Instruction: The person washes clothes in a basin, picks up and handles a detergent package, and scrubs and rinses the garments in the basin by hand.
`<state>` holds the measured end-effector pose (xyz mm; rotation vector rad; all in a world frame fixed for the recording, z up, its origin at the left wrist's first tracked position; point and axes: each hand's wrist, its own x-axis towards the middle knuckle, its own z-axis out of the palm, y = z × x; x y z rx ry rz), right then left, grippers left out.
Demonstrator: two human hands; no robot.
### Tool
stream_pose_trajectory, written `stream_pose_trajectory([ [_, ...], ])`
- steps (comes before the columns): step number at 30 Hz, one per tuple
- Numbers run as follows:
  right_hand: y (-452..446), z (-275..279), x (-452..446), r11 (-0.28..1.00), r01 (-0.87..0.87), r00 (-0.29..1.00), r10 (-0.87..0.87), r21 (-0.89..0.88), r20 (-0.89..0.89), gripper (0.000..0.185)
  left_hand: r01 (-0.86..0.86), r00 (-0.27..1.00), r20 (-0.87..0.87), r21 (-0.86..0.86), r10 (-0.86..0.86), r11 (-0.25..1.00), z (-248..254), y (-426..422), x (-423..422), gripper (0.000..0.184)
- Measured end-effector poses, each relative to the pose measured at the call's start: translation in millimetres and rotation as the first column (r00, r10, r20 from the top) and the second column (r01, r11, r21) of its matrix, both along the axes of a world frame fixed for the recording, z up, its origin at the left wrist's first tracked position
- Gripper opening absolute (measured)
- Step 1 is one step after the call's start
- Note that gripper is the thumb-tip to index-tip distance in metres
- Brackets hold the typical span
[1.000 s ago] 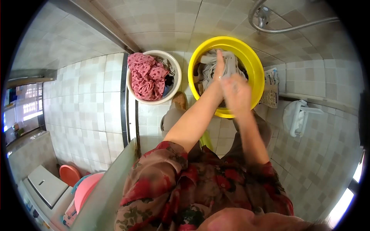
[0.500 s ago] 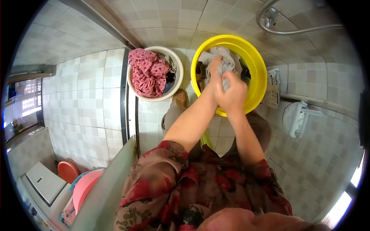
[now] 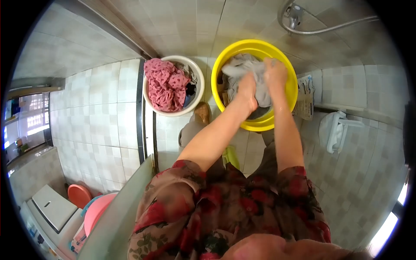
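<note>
Inside the yellow basin (image 3: 289,93) lies a wet light grey cloth (image 3: 242,65), bunched up over darker items. My left hand (image 3: 248,91) is on the cloth near the middle of the basin; its fingers are largely hidden against the fabric. At the right side of the basin, my right hand (image 3: 275,71) is closed round a part of the same cloth. A white basin (image 3: 202,86) stands to the left, heaped with a pink patterned cloth (image 3: 167,84) and some dark and grey pieces.
A shower hose (image 3: 329,30) hangs from the wall at the upper right. Printed paper (image 3: 307,97) and a white plastic item (image 3: 340,132) are right of the yellow basin. A glass panel (image 3: 123,212), a red basin (image 3: 79,196) and a pink basin (image 3: 97,212) are at the lower left.
My hands, close together before, have moved apart. My right hand has shifted up and right with cloth in it, and the grey cloth is more spread out.
</note>
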<state>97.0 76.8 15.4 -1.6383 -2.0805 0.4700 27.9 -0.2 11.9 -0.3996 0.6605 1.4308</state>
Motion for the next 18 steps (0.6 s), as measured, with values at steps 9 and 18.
stream_pose_trajectory([
  [9,34.7,9.2,55.0,0.808,-0.157,0.457,-0.45,-0.568,-0.767,0.032,0.163,0.948,-0.295,0.141,-0.115,0.977,11.3,9.5,1.7,0.055],
  [18,3.5,-2.5,30.8,0.806,-0.237,0.412,-0.422,-0.542,-0.808,0.034,0.257,0.956,-0.15,0.006,-0.253,0.966,22.9,16.3,-9.7,0.047],
])
